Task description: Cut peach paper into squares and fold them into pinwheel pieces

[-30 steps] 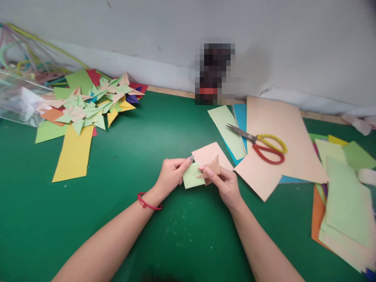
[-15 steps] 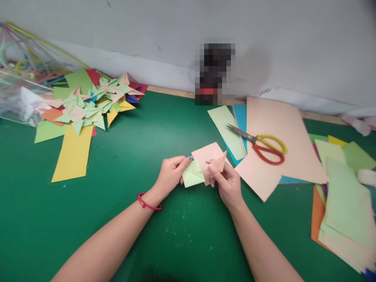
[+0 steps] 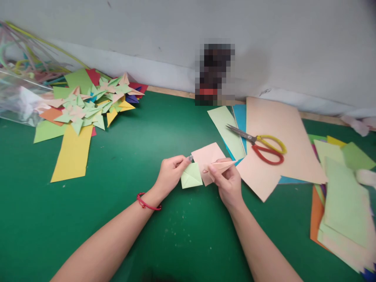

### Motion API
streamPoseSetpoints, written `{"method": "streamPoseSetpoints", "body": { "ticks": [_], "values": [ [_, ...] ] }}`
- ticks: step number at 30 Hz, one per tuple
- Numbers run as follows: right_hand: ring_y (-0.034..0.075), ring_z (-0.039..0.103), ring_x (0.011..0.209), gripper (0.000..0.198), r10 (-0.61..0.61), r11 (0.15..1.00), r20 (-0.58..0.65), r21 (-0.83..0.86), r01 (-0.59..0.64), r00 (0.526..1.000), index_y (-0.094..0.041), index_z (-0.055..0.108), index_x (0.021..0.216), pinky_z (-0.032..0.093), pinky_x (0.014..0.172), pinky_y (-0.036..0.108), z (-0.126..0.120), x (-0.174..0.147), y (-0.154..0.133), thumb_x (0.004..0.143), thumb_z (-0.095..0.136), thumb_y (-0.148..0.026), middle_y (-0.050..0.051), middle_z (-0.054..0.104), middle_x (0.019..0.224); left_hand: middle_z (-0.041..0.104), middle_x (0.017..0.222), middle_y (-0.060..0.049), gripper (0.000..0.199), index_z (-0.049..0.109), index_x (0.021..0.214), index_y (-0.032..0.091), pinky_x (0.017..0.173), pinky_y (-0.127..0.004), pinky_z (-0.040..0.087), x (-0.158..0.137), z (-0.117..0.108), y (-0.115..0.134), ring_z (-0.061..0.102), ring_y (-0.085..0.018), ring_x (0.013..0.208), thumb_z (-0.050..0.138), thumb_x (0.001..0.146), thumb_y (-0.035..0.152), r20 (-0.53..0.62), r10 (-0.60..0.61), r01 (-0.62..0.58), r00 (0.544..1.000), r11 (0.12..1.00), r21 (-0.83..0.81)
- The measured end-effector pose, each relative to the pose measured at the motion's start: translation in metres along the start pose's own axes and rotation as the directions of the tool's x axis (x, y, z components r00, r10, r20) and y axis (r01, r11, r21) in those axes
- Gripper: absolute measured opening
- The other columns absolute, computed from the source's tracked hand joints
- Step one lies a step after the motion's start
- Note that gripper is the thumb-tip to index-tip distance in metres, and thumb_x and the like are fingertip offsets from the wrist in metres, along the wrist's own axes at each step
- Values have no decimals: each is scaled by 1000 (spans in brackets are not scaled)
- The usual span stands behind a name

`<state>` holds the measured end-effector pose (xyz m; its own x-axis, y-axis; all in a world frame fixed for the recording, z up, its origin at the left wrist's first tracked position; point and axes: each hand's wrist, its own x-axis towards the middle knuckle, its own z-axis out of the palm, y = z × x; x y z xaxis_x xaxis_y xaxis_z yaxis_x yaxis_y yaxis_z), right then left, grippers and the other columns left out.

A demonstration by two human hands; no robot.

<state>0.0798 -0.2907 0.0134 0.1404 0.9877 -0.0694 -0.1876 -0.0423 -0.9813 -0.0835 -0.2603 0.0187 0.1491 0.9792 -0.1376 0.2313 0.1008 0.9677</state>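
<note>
My left hand [image 3: 173,172] is closed on a pale green folded paper [image 3: 192,176], a small square with crease lines, pinched at its upper left between thumb and fingers. My right hand [image 3: 227,180] pinches a peach folded paper [image 3: 225,166], whose narrow point sticks out to the right. Behind both hands a flat peach paper square [image 3: 210,152] lies on the green table, partly covered by my right fingers. The two folded pieces are close together but apart.
Scissors [image 3: 254,141] with yellow and red handles lie on large peach sheets [image 3: 279,117]. At the left, folded paper stars [image 3: 85,105] sit on coloured sheets, beside a clear plastic bag [image 3: 20,102]. More cut papers [image 3: 346,203] are stacked at the right.
The peach folded paper has turned in my right hand, its tip swinging from upward to the right. The green folded paper has shifted and turned slightly, moving a little left.
</note>
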Motion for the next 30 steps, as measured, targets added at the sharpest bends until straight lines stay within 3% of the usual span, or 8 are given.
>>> {"method": "streamPoseSetpoints", "body": {
  "ticks": [4,6,9,13,20,30],
  "values": [
    [4,41,30,23,54,997,24,55,-55,998,-22,44,85,29,26,16,1,-1,-1,76,64,-29,-2,66,70,31,49,5,45,43,50,14,41,-20,21,0,0,-1,28,-7,46,49,81,46,-9,8,-8,1000,1000,5],
    [7,50,33,22,49,996,36,76,-51,998,-22,44,85,39,28,18,2,-1,-1,77,62,-30,-1,67,72,37,50,4,41,49,53,14,42,-19,24,1,0,-2,32,-7,47,51,80,45,-15,12,-12,1000,1000,-24],
    [12,60,43,21,17,997,39,81,-20,999,-22,45,87,50,37,24,2,-2,-1,77,62,-28,0,69,76,48,54,3,29,62,78,16,43,-19,29,1,0,-3,38,-8,47,53,79,43,9,-15,17,1000,990,-142],
    [12,61,45,19,-7,998,57,57,4,998,-22,45,86,51,41,25,2,-2,-2,78,62,-25,1,69,79,44,47,5,30,60,98,19,39,-19,26,1,1,-3,35,-7,40,54,80,42,38,-46,53,998,980,-194],
    [12,59,51,21,-52,996,57,-75,57,997,-22,47,81,48,42,24,5,-5,-4,73,67,-24,2,68,80,51,50,3,30,60,99,19,39,-19,31,0,1,-1,42,-9,41,53,81,41,44,-51,60,998,974,-217],
    [12,60,60,21,-130,986,82,-89,138,988,-22,48,82,48,44,24,8,-7,-3,72,67,-22,2,60,91,57,57,2,27,62,92,18,40,-17,36,1,1,3,47,-7,44,56,79,40,18,-76,78,997,928,-365]
  ]
}}
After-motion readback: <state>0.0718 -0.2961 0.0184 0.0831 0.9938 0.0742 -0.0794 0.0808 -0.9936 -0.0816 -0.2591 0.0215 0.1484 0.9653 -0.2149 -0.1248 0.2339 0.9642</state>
